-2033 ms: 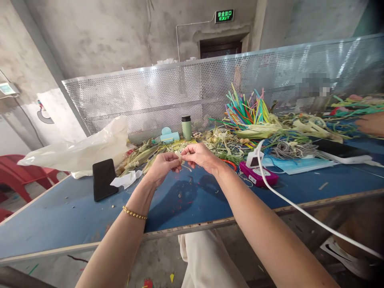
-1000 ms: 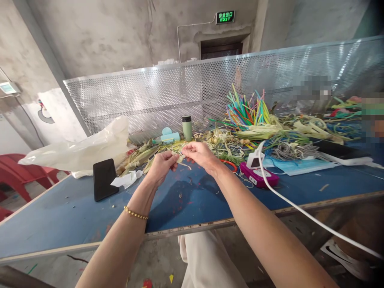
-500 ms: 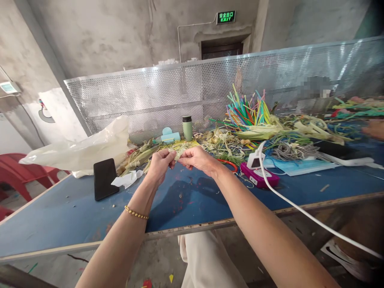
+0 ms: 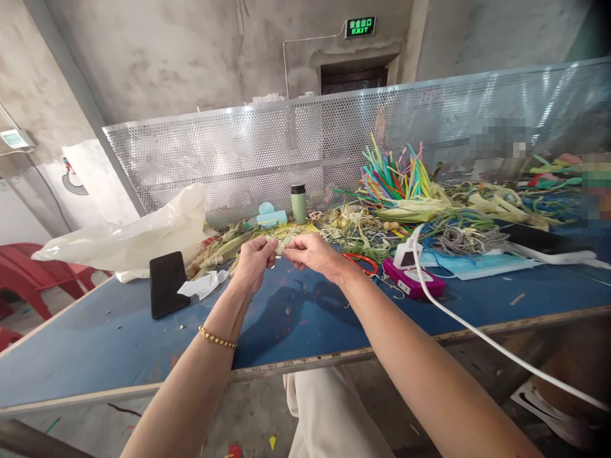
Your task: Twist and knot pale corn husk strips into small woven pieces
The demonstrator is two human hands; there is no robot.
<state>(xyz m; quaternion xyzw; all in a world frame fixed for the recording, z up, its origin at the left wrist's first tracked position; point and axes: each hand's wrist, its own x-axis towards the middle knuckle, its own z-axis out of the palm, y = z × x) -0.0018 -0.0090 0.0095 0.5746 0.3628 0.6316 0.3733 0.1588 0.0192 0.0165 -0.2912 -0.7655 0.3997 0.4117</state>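
Note:
Over the blue table, my left hand [image 4: 254,262] pinches one end of a small pale green strip of what looks like corn husk [image 4: 281,244]. My right hand [image 4: 312,253] is closed on the strip's other side, a short gap away. The fingers hide most of the strip. Behind the hands lie a light blue object [image 4: 271,219] and an upright green bottle [image 4: 298,205] with a dark cap. Dried husks [image 4: 224,248] lie just left of my left hand, and tangled pale fibres [image 4: 356,226] spread behind my right.
On the left are a black phone [image 4: 168,284], crumpled white tissue [image 4: 203,284] and a large plastic bag [image 4: 128,238]. To the right are colourful pipe cleaners [image 4: 396,175], a magenta box [image 4: 413,280] with a white cable [image 4: 477,331], and a blue mask [image 4: 477,264]. A perforated metal panel [image 4: 214,152] stands behind.
Both hands stay in nearly the same place, with the fingers shifting slightly on the pale green strip. Everything else on the table looks unmoved.

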